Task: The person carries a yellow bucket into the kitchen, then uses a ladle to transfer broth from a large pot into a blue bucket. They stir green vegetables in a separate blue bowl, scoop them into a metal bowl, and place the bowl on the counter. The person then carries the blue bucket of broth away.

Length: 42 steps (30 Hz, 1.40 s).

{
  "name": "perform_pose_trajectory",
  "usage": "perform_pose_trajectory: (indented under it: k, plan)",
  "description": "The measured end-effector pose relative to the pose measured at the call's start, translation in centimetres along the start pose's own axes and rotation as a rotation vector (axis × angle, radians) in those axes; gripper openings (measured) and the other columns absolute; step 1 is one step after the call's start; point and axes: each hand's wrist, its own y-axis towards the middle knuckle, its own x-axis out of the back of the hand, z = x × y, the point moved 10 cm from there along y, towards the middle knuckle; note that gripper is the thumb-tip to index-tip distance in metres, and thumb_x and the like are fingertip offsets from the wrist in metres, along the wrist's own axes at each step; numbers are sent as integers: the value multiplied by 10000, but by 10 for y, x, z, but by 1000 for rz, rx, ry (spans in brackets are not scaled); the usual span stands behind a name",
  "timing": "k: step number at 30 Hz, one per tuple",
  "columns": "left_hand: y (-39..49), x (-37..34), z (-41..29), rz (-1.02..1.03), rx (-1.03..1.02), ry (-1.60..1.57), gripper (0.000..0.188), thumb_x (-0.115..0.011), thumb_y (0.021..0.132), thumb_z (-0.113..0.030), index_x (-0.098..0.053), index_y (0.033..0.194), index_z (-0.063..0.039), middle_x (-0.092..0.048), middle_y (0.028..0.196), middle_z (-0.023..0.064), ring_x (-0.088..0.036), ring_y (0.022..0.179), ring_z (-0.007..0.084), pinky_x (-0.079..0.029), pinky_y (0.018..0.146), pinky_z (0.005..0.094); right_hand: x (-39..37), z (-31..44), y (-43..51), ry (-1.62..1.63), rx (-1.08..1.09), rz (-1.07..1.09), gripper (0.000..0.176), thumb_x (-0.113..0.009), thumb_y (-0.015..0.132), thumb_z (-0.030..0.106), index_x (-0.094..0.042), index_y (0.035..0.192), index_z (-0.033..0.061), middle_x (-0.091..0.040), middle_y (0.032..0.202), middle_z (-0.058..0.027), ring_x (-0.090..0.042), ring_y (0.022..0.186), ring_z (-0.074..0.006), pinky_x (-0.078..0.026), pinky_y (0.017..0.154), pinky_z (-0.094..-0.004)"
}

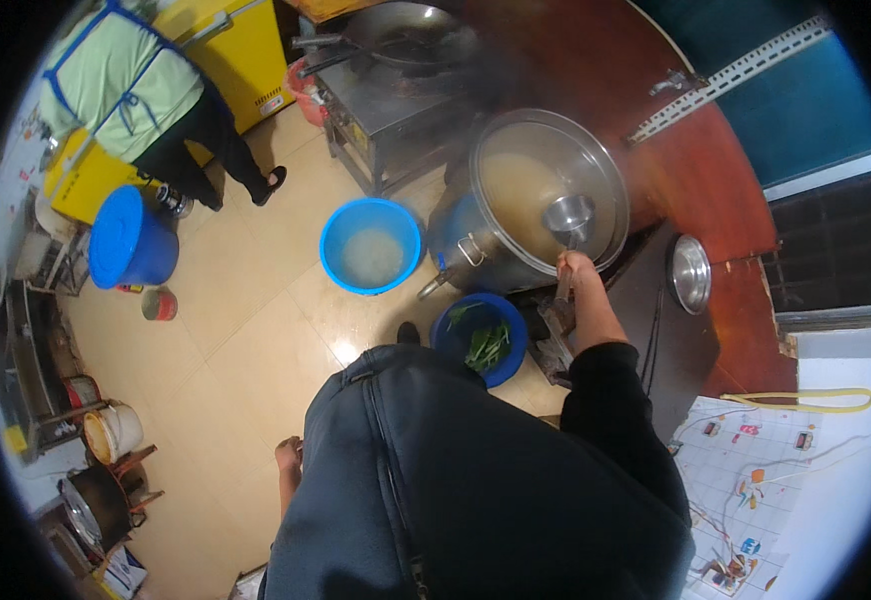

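Note:
My right hand (574, 264) is closed around the handle of a large metal ladle (569, 214). The ladle's bowl is over the cloudy tan liquid (519, 187) inside a tall, steaming metal pot (459, 251); whether it touches the liquid is unclear. A spout with a blue-marked valve (439, 276) juts from the pot's side. Down by my jacket, my left hand (289, 453) hangs low, partly hidden, so its grip cannot be made out. Below the pot, a dark blue bucket (519, 346) holds green leafy vegetables (489, 347).
A light blue basin (327, 251) with whitish contents is on the tiled floor. Beyond it are a wok (409, 34) on a metal stove (398, 112) and a person (132, 97) at a yellow chest freezer (244, 64). A metal bowl (690, 274) rests on the right-hand counter.

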Motion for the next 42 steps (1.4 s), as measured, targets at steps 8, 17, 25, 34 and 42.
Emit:
perform_pose_trajectory:
  k: [8,17,25,34,42]
  plan:
    - [-32,9,-33,-73,-34,37,187,-525,779,-133,-533,877,26,-562,729,94,-532,579,181,-412,482,265,-4,34,61,-595,116,-26,134,-530,659,105,-545,550,28,-505,563,-126,-464,483,-260,-370,466,-396]
    - [-79,17,-56,-205,55,220,209,-530,750,-131,-533,865,43,-556,709,101,-539,576,195,-431,493,299,-2,19,147,-542,-86,-39,227,-464,751,129,-489,534,63,-481,505,-86,-450,425,-206,-362,432,-368]
    - [-107,-4,-80,-184,-31,192,188,-527,749,-121,-556,849,36,-561,671,80,-520,528,162,-406,457,280,-21,-12,262,-226,-26,-78,238,-403,821,209,-541,734,35,-523,568,-106,-451,420,-203,-358,392,-354]
    - [-113,6,-67,-241,158,282,156,-515,757,-120,-555,827,13,-563,666,72,-519,524,158,-402,443,275,-83,7,251,350,98,56,122,-424,798,90,-470,693,48,-439,518,-69,-432,417,-158,-360,377,-316]
    - [-103,8,-80,-223,113,367,153,-491,786,-134,-541,834,3,-569,705,84,-543,567,166,-428,479,280,-161,31,150,657,-220,563,228,-452,824,118,-388,606,119,-366,482,13,-354,370,-94,-291,359,-230]
